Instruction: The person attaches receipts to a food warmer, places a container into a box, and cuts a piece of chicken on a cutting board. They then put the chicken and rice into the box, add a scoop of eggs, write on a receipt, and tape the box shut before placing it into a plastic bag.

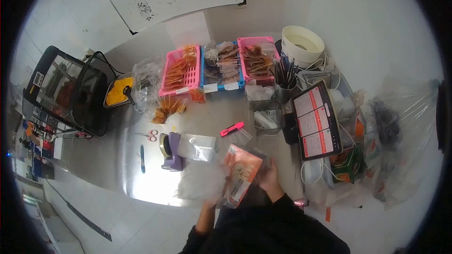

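An orange printed packet (pixel 244 167) with a pale label is held tilted over the table's front edge. My right hand (pixel 270 177) is closed on its right side, thumb and fingers along the edge. My left hand (pixel 211 203) is at the packet's lower left; clear plastic hides most of its fingers, so its grip cannot be made out. A clear plastic bag (pixel 200 178) spreads over the table beside it. Just behind lie a flat clear sachet (pixel 197 147), a purple tape dispenser (pixel 173 153) and a pink highlighter (pixel 232 129).
Pink baskets (pixel 194 73) and a blue basket (pixel 203 68) of small packets line the back. A tablet (pixel 316 121) stands at right, near a tin of straws (pixel 267 117) and a pen holder (pixel 285 94). Scissors (pixel 151 135) and a blue pen (pixel 142 159) lie at left.
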